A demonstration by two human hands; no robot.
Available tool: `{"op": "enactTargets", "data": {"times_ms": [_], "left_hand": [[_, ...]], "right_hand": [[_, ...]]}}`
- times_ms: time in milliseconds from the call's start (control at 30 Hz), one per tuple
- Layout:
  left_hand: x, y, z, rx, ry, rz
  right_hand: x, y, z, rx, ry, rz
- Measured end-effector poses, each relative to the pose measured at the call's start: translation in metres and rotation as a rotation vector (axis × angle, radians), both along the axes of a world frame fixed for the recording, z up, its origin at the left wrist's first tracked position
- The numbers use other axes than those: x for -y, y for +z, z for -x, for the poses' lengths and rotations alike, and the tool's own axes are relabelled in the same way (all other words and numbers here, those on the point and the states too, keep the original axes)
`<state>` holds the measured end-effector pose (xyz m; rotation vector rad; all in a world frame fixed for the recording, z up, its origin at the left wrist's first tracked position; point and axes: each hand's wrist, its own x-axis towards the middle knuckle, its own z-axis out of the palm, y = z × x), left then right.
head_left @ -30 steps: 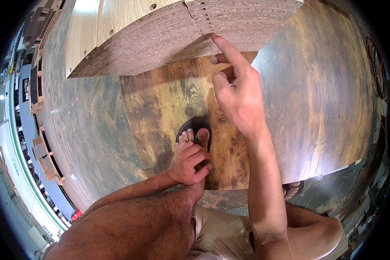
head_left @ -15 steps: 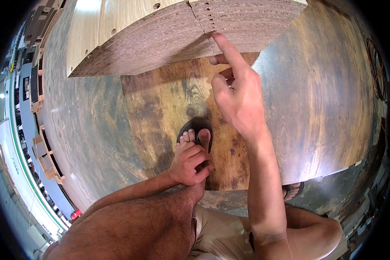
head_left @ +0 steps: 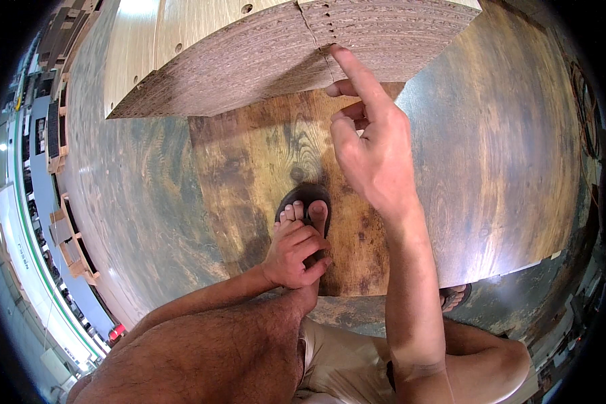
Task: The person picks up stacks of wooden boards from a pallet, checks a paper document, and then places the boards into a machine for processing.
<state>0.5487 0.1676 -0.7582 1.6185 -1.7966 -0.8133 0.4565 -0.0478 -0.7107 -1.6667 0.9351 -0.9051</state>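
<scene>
A tall stack of wood-grain boards [head_left: 249,71] rises at the far side, its layered, chip-like edges facing me. A jagged dark line and a row of small dark notches [head_left: 329,23] run down these edges. My right hand [head_left: 372,138] reaches up with its index finger stretched out, the tip at the stack's edge beside the line. Its other fingers are loosely bent and apart, holding nothing. My left hand [head_left: 295,254] rests on my foot in a dark flip-flop [head_left: 281,203]. Its fingers are curled in a loose fist, with nothing visible in them.
Under my foot lies a brown wood-patterned panel [head_left: 357,262]. Large mottled panels [head_left: 491,161] extend to both sides. Wooden pallets [head_left: 74,236] and a long white-and-green machine [head_left: 37,276] stand at the left. Coiled cables [head_left: 586,111] lie at the far right.
My right hand has shifted slightly upward and to the right, its index fingertip a little higher along the stack's edges. My left hand stays on the foot.
</scene>
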Motion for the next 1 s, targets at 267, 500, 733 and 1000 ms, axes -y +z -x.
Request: {"op": "enactTargets", "data": {"times_ms": [267, 500, 733, 1000], "left_hand": [[0.003, 0.000, 0.000, 0.000, -0.008, 0.061], [0.003, 0.000, 0.000, -0.015, -0.011, 0.065], [0.002, -0.002, -0.001, -0.022, -0.016, 0.070], [0.002, -0.002, -0.001, -0.033, -0.017, 0.065]], "right_hand": [[0.000, 0.003, -0.004, 0.033, -0.023, 0.065], [0.000, 0.008, -0.004, 0.014, -0.032, 0.042], [0.001, 0.009, -0.005, 0.079, -0.049, 0.070], [0.003, 0.010, -0.006, 0.086, -0.051, 0.110]]}}
